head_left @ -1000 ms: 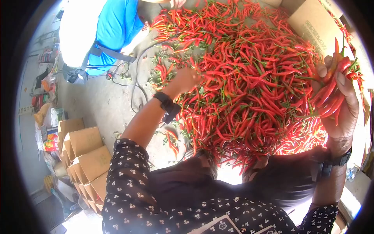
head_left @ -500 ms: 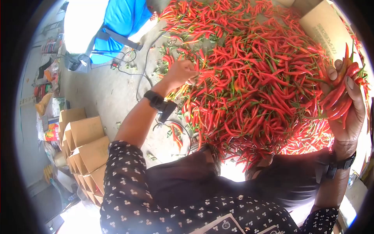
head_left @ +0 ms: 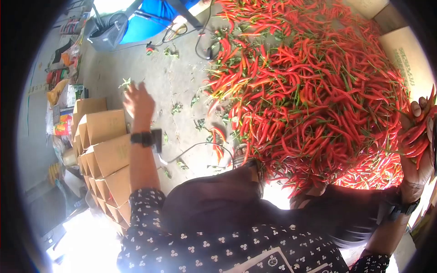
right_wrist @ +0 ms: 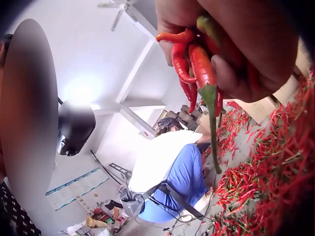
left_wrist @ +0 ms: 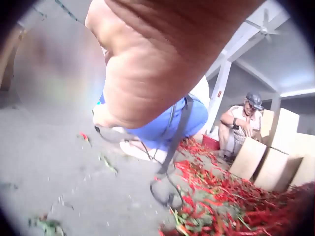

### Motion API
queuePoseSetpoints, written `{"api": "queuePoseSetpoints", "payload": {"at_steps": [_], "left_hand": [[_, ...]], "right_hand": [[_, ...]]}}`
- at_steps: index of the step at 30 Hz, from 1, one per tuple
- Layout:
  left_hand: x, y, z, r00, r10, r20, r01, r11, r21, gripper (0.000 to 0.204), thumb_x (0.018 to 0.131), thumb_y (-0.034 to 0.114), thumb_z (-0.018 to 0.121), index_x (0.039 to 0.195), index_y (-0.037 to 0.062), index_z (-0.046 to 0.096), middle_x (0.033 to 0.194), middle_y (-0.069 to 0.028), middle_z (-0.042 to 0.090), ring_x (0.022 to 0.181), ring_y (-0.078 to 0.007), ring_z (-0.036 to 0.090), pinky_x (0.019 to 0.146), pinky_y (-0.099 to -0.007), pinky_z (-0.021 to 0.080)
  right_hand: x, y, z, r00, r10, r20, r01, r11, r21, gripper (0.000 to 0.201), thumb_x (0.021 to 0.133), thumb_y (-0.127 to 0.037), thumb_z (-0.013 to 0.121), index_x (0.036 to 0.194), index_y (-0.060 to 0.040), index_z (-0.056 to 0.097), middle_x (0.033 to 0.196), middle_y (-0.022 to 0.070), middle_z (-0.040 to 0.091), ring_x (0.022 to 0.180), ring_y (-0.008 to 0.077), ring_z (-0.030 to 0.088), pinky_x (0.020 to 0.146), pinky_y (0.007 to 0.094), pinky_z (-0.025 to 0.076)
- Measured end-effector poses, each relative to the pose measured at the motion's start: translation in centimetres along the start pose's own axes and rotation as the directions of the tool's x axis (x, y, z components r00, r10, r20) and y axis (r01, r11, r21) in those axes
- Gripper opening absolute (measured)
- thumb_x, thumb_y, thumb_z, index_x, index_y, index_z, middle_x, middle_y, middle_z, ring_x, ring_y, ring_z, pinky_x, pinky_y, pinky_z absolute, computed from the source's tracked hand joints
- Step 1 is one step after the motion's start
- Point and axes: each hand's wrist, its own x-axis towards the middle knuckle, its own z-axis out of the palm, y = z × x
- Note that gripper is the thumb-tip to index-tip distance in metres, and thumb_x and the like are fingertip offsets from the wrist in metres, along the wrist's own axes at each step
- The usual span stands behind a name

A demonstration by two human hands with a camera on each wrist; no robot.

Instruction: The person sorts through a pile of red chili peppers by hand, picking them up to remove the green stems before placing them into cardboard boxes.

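A large heap of red chillies [head_left: 314, 104] with green stems covers the floor in front of me. My right hand [head_left: 419, 170] is at the heap's right side, gripping a bunch of red chillies [head_left: 415, 139]. In the right wrist view the fingers curl round these chillies, and one green stem [right_wrist: 211, 128] hangs down. Away to the left, my left hand [head_left: 140, 105] hovers over bare concrete with its fingers spread and slightly blurred. A small green leafy scrap [head_left: 124, 83] shows right at its fingertips.
Folded cardboard partitions [head_left: 105, 152] stand at left. A cable [head_left: 195, 145] and leaf scraps [head_left: 176, 108] lie on the concrete. A person in blue trousers [right_wrist: 179, 174] crouches across from me; another person [left_wrist: 243, 120] sits beside cartons [left_wrist: 248, 157]. A cardboard box [head_left: 407, 59] borders the heap.
My left hand has left the heap's left edge and swung left over the floor, its fingers spreading. The right hand still grips its chillies. The head view has shifted, moving the heap rightward.
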Motion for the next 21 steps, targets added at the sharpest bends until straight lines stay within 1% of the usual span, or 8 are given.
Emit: {"api": "queuePoseSetpoints", "payload": {"at_steps": [2,3,6,10,11,16,19,21], "left_hand": [[-3.2,3.2,1.4,0.820,0.020,0.572,0.226,0.907,-0.356,0.031,0.080,0.031,0.057,0.105,0.0120,0.057,0.108,-0.0116,0.058,0.092,-0.0315,0.059,0.075,-0.0458,0.048],[-6.7,4.8,3.3,0.820,0.240,0.519,0.103,0.831,-0.547,0.032,0.078,0.038,0.058,0.093,0.0094,0.062,0.090,-0.0142,0.063,0.085,-0.0325,0.060,0.074,-0.0445,0.048],[-13.0,11.1,0.4,0.540,0.504,0.674,0.240,0.675,-0.697,0.042,0.071,0.047,0.069,0.077,0.0062,0.063,0.072,-0.0124,0.064,0.072,-0.0265,0.063,0.065,-0.0361,0.049],[-18.0,13.3,-1.7,0.633,0.463,0.621,0.235,0.649,-0.724,0.045,0.066,0.041,0.072,0.088,0.0043,0.060,0.082,-0.0157,0.064,0.078,-0.0309,0.063,0.068,-0.0377,0.049],[-18.8,14.2,-1.8,0.636,0.374,0.675,0.336,0.653,-0.679,0.036,0.067,0.032,0.069,0.087,0.0038,0.059,0.083,-0.0167,0.063,0.080,-0.0330,0.062,0.070,-0.0401,0.048],[-20.4,13.8,0.3,0.779,0.362,0.513,0.223,0.604,-0.765,0.029,0.068,0.022,0.066,0.086,0.0023,0.055,0.076,-0.0154,0.062,0.070,-0.0337,0.061,0.066,-0.0400,0.049],[-20.0,12.9,0.7,0.736,0.276,0.618,0.535,0.323,-0.781,0.018,0.070,0.015,0.064,0.078,0.0031,0.054,0.070,-0.0143,0.061,0.069,-0.0323,0.061,0.063,-0.0388,0.048],[-18.4,12.3,0.1,0.754,0.251,0.607,0.545,0.277,-0.791,0.013,0.072,0.014,0.063,0.075,0.0038,0.054,0.066,-0.0109,0.061,0.065,-0.0243,0.061,0.060,-0.0344,0.048]], "right_hand": [[0.4,0.3,0.0,0.999,-0.032,0.006,0.032,0.999,0.022,0.018,0.080,-0.010,0.062,0.097,-0.0150,0.062,0.095,0.0082,0.062,0.089,0.0192,0.058,0.071,0.0335,0.050],[0.7,0.3,-0.4,1.000,-0.001,0.010,0.001,1.000,0.013,0.018,0.080,-0.009,0.062,0.097,-0.0155,0.062,0.095,0.0079,0.062,0.089,0.0192,0.058,0.072,0.0339,0.050],[1.0,0.7,-0.3,0.998,0.067,-0.002,-0.067,0.996,0.060,0.019,0.080,-0.008,0.061,0.097,-0.0171,0.062,0.095,0.0078,0.062,0.090,0.0196,0.058,0.073,0.0348,0.051],[0.4,1.2,1.3,0.988,0.079,-0.135,-0.072,0.996,0.056,0.019,0.080,-0.007,0.061,0.097,-0.0152,0.061,0.095,0.0093,0.062,0.088,0.0204,0.059,0.073,0.0359,0.051],[-0.2,1.7,0.5,0.955,-0.039,-0.293,0.028,0.999,-0.041,0.034,0.088,-0.011,0.053,0.117,0.0025,0.040,0.102,0.0120,0.046,0.096,0.0153,0.047,0.081,0.0248,0.046],[-0.5,0.9,0.0,0.985,0.011,-0.174,-0.022,0.998,-0.062,0.036,0.089,-0.009,0.052,0.119,0.0040,0.039,0.102,0.0126,0.046,0.099,0.0168,0.048,0.085,0.0264,0.046],[-0.6,0.8,0.0,0.987,0.019,-0.159,-0.026,0.999,-0.039,0.036,0.089,-0.010,0.052,0.120,0.0043,0.039,0.102,0.0124,0.046,0.098,0.0169,0.048,0.085,0.0262,0.047],[-0.6,0.8,-0.1,0.987,0.023,-0.157,-0.029,0.999,-0.034,0.036,0.089,-0.011,0.052,0.119,0.0044,0.039,0.102,0.0124,0.046,0.098,0.0170,0.049,0.085,0.0261,0.048]]}}
